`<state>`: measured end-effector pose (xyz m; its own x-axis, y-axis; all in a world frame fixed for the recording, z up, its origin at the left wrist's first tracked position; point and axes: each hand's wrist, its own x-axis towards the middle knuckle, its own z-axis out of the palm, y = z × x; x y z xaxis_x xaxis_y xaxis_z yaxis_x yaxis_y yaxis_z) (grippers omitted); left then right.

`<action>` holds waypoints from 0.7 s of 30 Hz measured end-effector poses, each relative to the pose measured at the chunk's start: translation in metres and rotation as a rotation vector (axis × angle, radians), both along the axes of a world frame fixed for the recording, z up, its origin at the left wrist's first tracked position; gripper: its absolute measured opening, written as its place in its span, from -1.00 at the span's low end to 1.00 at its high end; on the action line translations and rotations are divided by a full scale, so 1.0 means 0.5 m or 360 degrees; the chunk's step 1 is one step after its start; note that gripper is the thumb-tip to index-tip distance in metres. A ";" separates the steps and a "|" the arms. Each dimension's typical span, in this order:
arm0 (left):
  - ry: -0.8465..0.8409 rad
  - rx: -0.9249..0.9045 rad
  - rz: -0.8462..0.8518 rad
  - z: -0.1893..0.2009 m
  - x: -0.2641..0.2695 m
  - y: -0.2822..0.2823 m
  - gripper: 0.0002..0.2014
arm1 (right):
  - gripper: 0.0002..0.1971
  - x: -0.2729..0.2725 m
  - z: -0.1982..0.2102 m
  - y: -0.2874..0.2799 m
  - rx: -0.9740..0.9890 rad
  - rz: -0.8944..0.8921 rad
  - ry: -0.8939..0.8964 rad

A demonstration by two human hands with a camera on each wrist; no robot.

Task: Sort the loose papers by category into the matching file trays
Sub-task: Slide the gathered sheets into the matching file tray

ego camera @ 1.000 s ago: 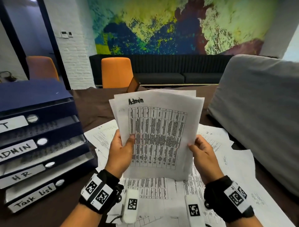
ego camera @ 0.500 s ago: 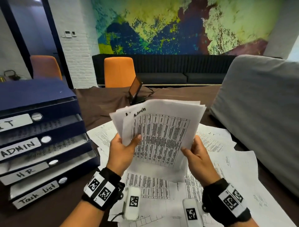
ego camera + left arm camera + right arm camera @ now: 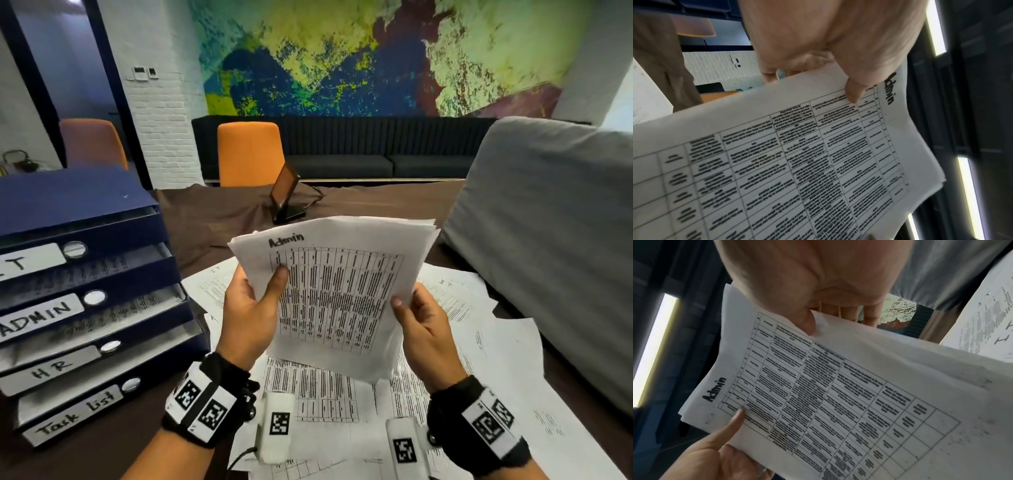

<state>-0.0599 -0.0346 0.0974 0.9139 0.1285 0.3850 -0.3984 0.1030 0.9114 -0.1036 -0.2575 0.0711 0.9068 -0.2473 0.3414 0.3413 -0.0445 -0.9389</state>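
Both our hands hold one sheaf of papers [image 3: 342, 294] upright over the table [image 3: 219, 219]. Our left hand [image 3: 251, 315] pinches its left edge, thumb on the printed face, fingers behind; our right hand [image 3: 423, 325] grips the right edge likewise, thumb forward. The wrist views confirm each thumb pressed on the top sheet, which is headed "Admin" above a ruled grid of text.

Position: the sheaf stands at the centre of the head view, clear of the loose papers [image 3: 496, 342] spread beneath it from 3 to 6 o'clock. At 9 o'clock stands the blue tray stack [image 3: 85, 205], its drawers labelled downward IT, ADMIN, HR and Task list; the ADMIN tray [image 3: 44, 317] is second from the top and already holds sheets.

Step in hand: we judge this the gathering and squaring of the Admin category, with filing not begun. The next move calls for carrying the sheaf toward 9 o'clock, laying it flat and sliding it edge-first into the ADMIN slot, keeping the sheets together so none catches on the drawer above.

Change since half a second ago: the two staggered top sheets, each showing its heading, now lie flush under one heading, and the sheaf sits slightly lower.

Surroundings: a tilted phone stand [image 3: 286, 195] at 12 o'clock, an orange chair [image 3: 251, 154] beyond, a grey cushion [image 3: 548, 240] at 3 o'clock.
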 end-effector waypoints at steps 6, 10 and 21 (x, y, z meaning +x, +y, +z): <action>0.0038 -0.0071 0.0000 0.020 -0.012 0.000 -0.85 | -0.72 0.006 -0.010 -0.005 0.0019 0.0113 0.0079; -0.0046 -0.0057 -0.0025 0.036 -0.021 0.004 -0.85 | -0.71 0.004 -0.001 -0.010 0.0106 0.0123 0.0073; 0.0448 0.0478 -0.0236 -0.128 0.050 0.001 -0.73 | -0.74 0.040 -0.093 -0.045 -0.0155 0.0196 0.0494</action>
